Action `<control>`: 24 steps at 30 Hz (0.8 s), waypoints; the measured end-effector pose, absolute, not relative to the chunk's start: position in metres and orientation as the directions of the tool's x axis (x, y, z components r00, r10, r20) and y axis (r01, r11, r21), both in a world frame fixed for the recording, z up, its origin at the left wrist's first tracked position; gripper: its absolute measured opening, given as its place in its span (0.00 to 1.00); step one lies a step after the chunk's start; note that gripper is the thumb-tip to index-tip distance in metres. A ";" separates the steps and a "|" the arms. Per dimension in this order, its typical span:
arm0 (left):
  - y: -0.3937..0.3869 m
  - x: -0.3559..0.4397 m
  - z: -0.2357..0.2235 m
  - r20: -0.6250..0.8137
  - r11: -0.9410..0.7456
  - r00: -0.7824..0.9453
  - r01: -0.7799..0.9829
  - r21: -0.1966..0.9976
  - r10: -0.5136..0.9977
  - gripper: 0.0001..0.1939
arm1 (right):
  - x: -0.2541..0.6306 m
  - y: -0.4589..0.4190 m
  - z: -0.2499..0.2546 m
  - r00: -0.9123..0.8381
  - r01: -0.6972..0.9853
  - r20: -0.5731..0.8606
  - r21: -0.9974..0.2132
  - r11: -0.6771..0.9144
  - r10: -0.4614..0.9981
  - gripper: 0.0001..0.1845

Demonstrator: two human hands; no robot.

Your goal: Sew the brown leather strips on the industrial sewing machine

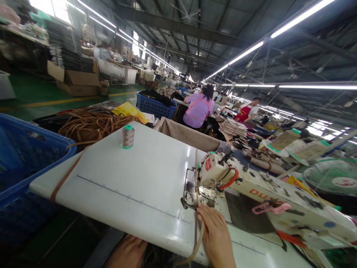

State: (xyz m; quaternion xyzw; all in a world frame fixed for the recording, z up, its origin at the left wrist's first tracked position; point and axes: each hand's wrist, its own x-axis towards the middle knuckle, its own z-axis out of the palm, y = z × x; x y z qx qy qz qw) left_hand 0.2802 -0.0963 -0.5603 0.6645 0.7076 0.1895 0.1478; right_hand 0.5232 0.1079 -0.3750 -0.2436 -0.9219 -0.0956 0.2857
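While the right hand [216, 231], fingers together, holds the tan strap [199, 242] on the counter [117, 175] beside the sewing machine [245, 186], feeding it seems the step, the next move calling for straight guiding, though the left hand [129, 250] hides its grip.

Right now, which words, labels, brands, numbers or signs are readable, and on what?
"DU": orange letters on the white metal sewing machine; what follows is unclear.
Too small or blurred:
red label on its head
marks along black table ruler
print on red cloth apron
round white fan badge
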 end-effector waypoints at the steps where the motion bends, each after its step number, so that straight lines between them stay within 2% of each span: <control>1: -0.096 0.280 -0.560 0.037 0.046 -0.072 0.878 0.477 0.997 0.38 | 0.523 0.108 -0.375 -0.719 0.502 0.573 0.037 0.864 0.393 0.15; 7: -0.098 0.280 -0.559 0.023 0.052 -0.073 0.864 0.502 0.997 0.34 | 0.522 0.106 -0.373 -0.718 0.506 0.570 0.035 0.862 0.399 0.15; 13: -0.099 0.282 -0.555 0.006 0.059 -0.070 0.884 0.465 0.998 0.31 | 0.521 0.106 -0.374 -0.719 0.501 0.572 0.031 0.865 0.396 0.14; 19: -0.100 0.282 -0.544 -0.003 0.055 -0.059 0.902 0.429 0.998 0.34 | 0.522 0.106 -0.375 -0.717 0.505 0.574 0.037 0.862 0.395 0.14; 24: -0.100 0.282 -0.541 -0.032 0.080 -0.074 0.887 0.454 0.997 0.34 | 0.521 0.105 -0.374 -0.708 0.516 0.571 0.017 0.857 0.415 0.15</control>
